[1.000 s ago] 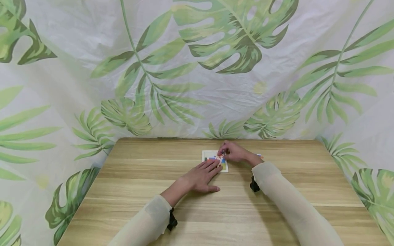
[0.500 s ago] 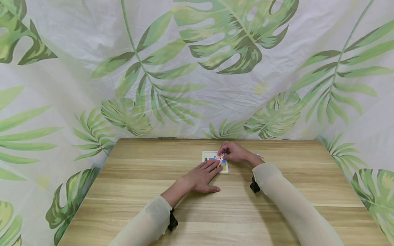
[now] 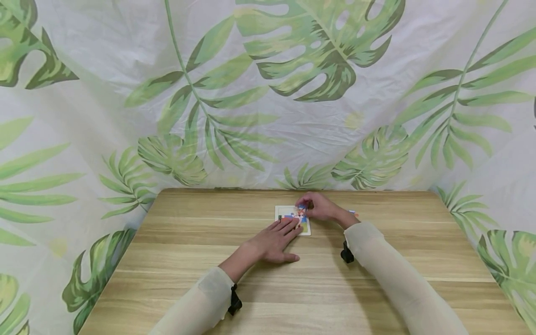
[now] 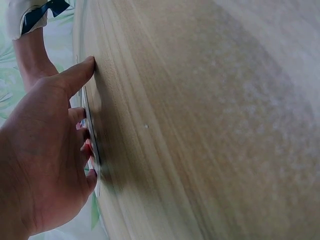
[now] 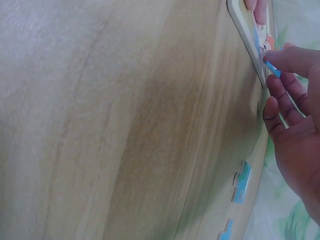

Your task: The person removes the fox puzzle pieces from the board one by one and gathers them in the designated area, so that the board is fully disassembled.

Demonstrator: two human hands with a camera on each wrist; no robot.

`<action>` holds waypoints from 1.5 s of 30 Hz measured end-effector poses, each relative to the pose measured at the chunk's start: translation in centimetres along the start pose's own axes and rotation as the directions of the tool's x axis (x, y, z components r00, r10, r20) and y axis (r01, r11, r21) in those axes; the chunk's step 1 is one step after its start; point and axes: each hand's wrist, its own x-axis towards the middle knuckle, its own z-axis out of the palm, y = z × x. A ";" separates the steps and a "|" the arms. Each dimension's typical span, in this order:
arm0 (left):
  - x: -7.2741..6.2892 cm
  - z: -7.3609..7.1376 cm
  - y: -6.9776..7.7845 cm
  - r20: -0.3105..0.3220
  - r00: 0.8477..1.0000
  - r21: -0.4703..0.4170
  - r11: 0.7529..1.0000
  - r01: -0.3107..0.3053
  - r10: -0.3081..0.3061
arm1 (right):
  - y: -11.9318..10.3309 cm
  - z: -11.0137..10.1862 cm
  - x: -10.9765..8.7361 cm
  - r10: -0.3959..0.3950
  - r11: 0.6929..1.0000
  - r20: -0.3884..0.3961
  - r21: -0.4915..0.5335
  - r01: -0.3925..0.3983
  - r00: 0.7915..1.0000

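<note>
Head view: L hand (image 3: 276, 242) lies spread wide, palm down, straight fingers across the lower-left part of the puzzle board (image 3: 286, 209), thumb out to the side over the table (image 3: 301, 298). R hand (image 3: 320, 207) is at the board's upper-right corner w/ a narrow grip: thumb & fingers pinch a small blue piece (image 3: 302, 206), just beyond the L fingertips. So the board sits partly under L hand, right beside the R grip. Loose pieces (image 3: 352, 212) lie just past the R wrist, partly hidden by it. Pale sleeves (image 3: 205, 298) cover both forearms, w/ a black mount (image 3: 235, 301) at each wrist. Leaf-print cloth (image 3: 201, 70) hangs behind the table, past both hands.

L wrist view: L hand shows from the palm/thumb side; fingertips rest on the board, seen nearly edge-on at the tips. Thumb points away from the other fingers. R cuff & its mount sit beyond the thumb.

R wrist view: R thumb & fingers hold the blue piece by the board's edge; can't tell if piece & board touch. Other R fingers curl loosely. L fingertips are on the board, near the pinch. Two loose pieces lie well apart from the grip, wrist side, 1 blue & green, 1 cut off by the pic edge.
</note>
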 end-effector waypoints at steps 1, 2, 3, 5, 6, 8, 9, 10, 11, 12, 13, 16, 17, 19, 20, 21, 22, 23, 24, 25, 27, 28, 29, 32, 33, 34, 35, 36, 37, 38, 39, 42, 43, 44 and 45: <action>0.0 0.0 0.0 -0.002 1.000 -0.002 1.000 0.000 0.000 | 0.0 0.0 0.0 0.007 1.000 -0.004 0.005 -0.007 1.000; 0.0 -0.1 0.0 -0.003 1.000 -0.002 1.000 0.000 0.000 | -0.1 0.0 -0.1 0.011 1.000 -0.008 0.009 -0.011 1.000; -0.1 -0.1 0.0 -0.003 1.000 -0.003 1.000 0.000 0.000 | -0.1 0.0 -0.1 0.018 1.000 -0.010 0.015 -0.018 1.000; -0.1 -0.1 0.1 -0.003 1.000 -0.003 1.000 0.000 0.000 | -0.2 -0.1 -0.1 0.031 0.999 -0.014 0.025 -0.030 0.999; -0.1 -0.1 0.1 -0.003 1.000 -0.003 1.000 0.001 -0.001 | -0.2 -0.1 -0.1 0.036 0.999 -0.014 0.026 -0.035 0.999; -0.1 0.0 0.1 -0.004 1.000 -0.002 1.000 0.002 -0.002 | -0.3 -0.1 -0.2 0.035 0.999 -0.013 0.032 -0.035 0.999; -0.1 0.0 0.0 -0.003 1.000 0.000 1.000 0.002 -0.002 | -0.3 -0.1 -0.2 0.036 0.999 -0.014 0.037 -0.036 0.999; -0.1 0.1 0.0 -0.004 1.000 0.001 1.000 0.002 -0.002 | -0.3 -0.1 -0.2 0.035 0.999 -0.015 0.041 -0.034 0.999; 0.0 0.1 0.0 -0.004 1.000 0.002 1.000 0.001 -0.001 | -0.3 -0.2 -0.3 0.033 0.999 -0.015 0.043 -0.032 0.999; 0.0 0.1 0.0 -0.004 1.000 0.002 1.000 0.001 -0.001 | -0.3 -0.2 -0.3 0.030 0.999 -0.017 0.042 -0.029 0.999; 0.0 0.2 -0.1 -0.004 1.000 -0.001 1.000 -0.001 0.001 | -0.3 -0.1 -0.3 0.026 0.999 -0.019 0.043 -0.026 0.999; 0.0 0.3 -0.1 -0.002 1.000 -0.010 1.000 -0.005 0.005 | -0.1 -0.1 -0.3 0.030 0.999 -0.021 0.038 -0.029 0.999; 0.0 0.3 -0.2 -0.002 1.000 -0.014 1.000 -0.007 0.007 | 0.0 -0.1 -0.2 0.030 0.999 -0.023 0.032 -0.030 0.999; 0.1 0.5 -0.2 -0.003 1.000 -0.023 1.000 -0.008 0.008 | -0.1 0.0 -0.3 0.031 0.999 -0.023 0.032 -0.030 0.999; 0.1 0.6 -0.3 -0.002 1.000 -0.026 1.000 -0.008 0.008 | -0.1 0.0 -0.3 0.034 0.999 -0.022 0.034 -0.033 0.999; 0.2 0.7 -0.3 -0.002 1.000 -0.030 0.999 -0.009 0.009 | -0.1 0.0 -0.4 0.034 0.999 -0.021 0.038 -0.033 0.999; 0.2 0.8 -0.4 -0.003 1.000 -0.033 0.999 -0.012 0.011 | -0.2 0.0 -0.4 0.038 0.998 -0.020 0.048 -0.037 0.999; 0.3 1.0 -0.4 -0.010 1.000 -0.032 0.999 -0.011 0.011 | -0.2 0.0 -0.4 0.039 0.998 -0.021 0.057 -0.038 0.999; 0.3 1.0 -0.5 -0.012 1.000 -0.034 0.999 -0.013 0.013 | -0.3 0.0 -0.5 0.038 0.997 -0.021 0.067 -0.037 0.999; 0.3 1.2 -0.5 -0.013 1.000 -0.036 0.999 -0.014 0.014 | -0.3 -0.1 -0.5 0.039 0.997 -0.023 0.073 -0.037 0.999; 0.4 1.2 -0.5 -0.019 1.000 -0.037 0.999 -0.015 0.014 | -0.4 -0.1 -0.6 0.037 0.996 -0.029 0.083 -0.035 0.999; 0.4 1.2 -0.5 -0.020 1.000 -0.038 0.999 -0.014 0.013 | -0.4 -0.1 -0.6 0.039 0.996 -0.032 0.087 -0.036 0.999; 0.4 1.2 -0.5 -0.021 1.000 -0.038 0.999 -0.012 0.011 | -0.4 -0.2 -0.7 0.042 0.995 -0.035 0.088 -0.038 0.999; 0.3 0.9 -0.4 -0.009 1.000 -0.039 0.999 -0.010 0.009 | -0.2 -0.3 -0.7 0.057 0.994 -0.042 0.094 -0.052 0.998; 0.2 0.8 -0.3 -0.007 1.000 -0.036 0.999 -0.009 0.008 | -0.2 -0.3 -0.7 0.062 0.994 -0.043 0.094 -0.058 0.997; 0.2 0.7 -0.3 -0.007 1.000 -0.031 0.999 -0.008 0.008 | -0.2 -0.3 -0.7 0.071 0.993 -0.045 0.096 -0.066 0.996; 0.1 0.6 -0.2 -0.009 1.000 -0.025 1.000 -0.007 0.007 | -0.1 -0.4 -0.7 0.076 0.993 -0.047 0.096 -0.071 0.996; 0.1 0.5 -0.2 -0.007 1.000 -0.020 1.000 -0.007 0.007 | -0.1 -0.4 -0.7 0.082 0.992 -0.049 0.096 -0.077 0.995; 0.1 0.4 -0.1 -0.011 1.000 -0.014 1.000 -0.007 0.007 | -0.1 -0.5 -0.8 0.089 0.992 -0.050 0.099 -0.084 0.995; 0.0 0.4 -0.1 -0.016 1.000 -0.010 1.000 -0.007 0.007 | -0.1 -0.6 -0.8 0.093 0.991 -0.051 0.100 -0.088 0.994; 0.0 0.3 -0.1 -0.018 1.000 -0.004 1.000 -0.007 0.007 | -0.1 -0.7 -0.9 0.099 0.990 -0.051 0.102 -0.093 0.994; 0.0 0.3 -0.1 -0.023 1.000 0.001 1.000 -0.010 0.010 | -0.2 -1.0 -1.2 0.104 0.988 -0.054 0.122 -0.097 0.993; 0.0 0.3 -0.1 -0.026 1.000 -0.001 1.000 -0.011 0.011 | -0.2 -1.2 -1.3 0.105 0.987 -0.055 0.131 -0.097 0.993; 0.0 0.4 -0.1 -0.028 1.000 -0.002 1.000 -0.011 0.011 | -0.2 -1.4 -1.4 0.107 0.985 -0.054 0.141 -0.099 0.993; 0.0 0.3 -0.1 -0.028 1.000 -0.004 1.000 -0.012 0.012 | -0.2 -1.5 -1.6 0.108 0.984 -0.054 0.151 -0.099 0.993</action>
